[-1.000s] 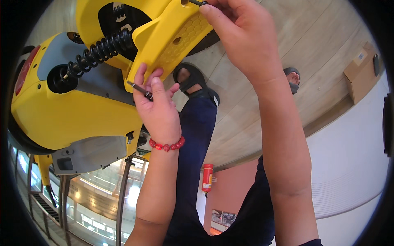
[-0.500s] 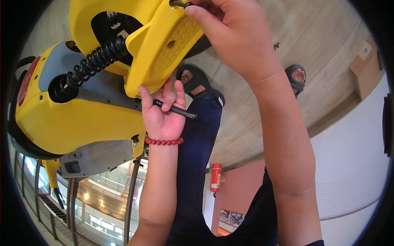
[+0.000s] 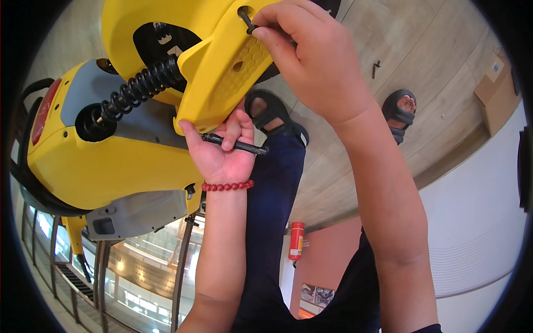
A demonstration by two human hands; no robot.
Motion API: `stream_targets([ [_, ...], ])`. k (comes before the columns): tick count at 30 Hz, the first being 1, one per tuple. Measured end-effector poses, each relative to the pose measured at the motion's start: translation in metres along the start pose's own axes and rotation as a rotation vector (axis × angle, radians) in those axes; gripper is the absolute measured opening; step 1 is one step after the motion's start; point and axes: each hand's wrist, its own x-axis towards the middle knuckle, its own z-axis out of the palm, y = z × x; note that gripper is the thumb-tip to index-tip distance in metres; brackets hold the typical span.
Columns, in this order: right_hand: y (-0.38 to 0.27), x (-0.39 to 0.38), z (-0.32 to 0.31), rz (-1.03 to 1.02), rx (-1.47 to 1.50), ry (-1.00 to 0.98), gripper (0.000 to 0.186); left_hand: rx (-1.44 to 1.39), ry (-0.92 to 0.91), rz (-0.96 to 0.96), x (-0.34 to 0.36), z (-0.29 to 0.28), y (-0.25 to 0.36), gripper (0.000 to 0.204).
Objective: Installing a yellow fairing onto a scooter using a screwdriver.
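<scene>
A yellow plastic arm (image 3: 219,72) with a honeycomb panel stands out from the yellow-and-grey scooter (image 3: 111,172), beside a black coil-spring shock (image 3: 136,89). My right hand (image 3: 316,66) pinches a small black pin-like piece (image 3: 247,22) at the hole in the arm's upper part. My left hand (image 3: 222,155), with a red bead bracelet, is palm up under the arm's lower end, its thumb touching that end, its curled fingers holding a dark cylindrical tool (image 3: 247,147) crosswise.
My sandalled feet rest on the wood-look floor (image 3: 422,50), near a small dark metal piece (image 3: 376,69). A cardboard box (image 3: 497,105) lies at right beside a curved white surface (image 3: 472,222). A red fire extinguisher (image 3: 296,241) and railings with glass (image 3: 139,277) are below.
My left hand has turned palm up and moved slightly down, swinging the dark tool round. My right hand has come down and left, and the pin-like piece now tilts more steeply.
</scene>
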Motion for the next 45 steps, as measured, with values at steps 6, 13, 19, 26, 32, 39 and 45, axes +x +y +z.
stream_targets([
  [6,0.002,0.003,0.005,-0.022,-0.114,0.018,0.009,0.039,0.042,0.04,0.003,0.002,-0.007,0.075],
  [13,-0.023,0.006,-0.021,0.404,0.254,0.012,0.007,-0.005,0.018,0.01,0.0,0.002,-0.007,0.075],
  [19,-0.011,0.001,-0.052,0.767,0.865,0.243,0.009,0.017,0.017,0.038,-0.002,0.001,-0.012,0.076],
  [26,0.018,-0.005,-0.04,0.659,0.992,0.145,0.016,0.023,0.041,0.059,0.0,-0.004,-0.011,0.076],
  [32,0.02,-0.005,-0.013,0.527,0.119,0.139,0.021,0.031,0.061,0.048,-0.001,-0.003,-0.014,0.073],
  [39,-0.004,0.006,0.003,0.495,-0.065,0.124,0.033,0.047,0.019,0.009,-0.003,-0.005,-0.008,0.08],
  [45,0.014,0.0,0.016,0.331,0.034,0.246,0.033,0.041,0.003,-0.006,-0.004,-0.001,-0.007,0.081],
])
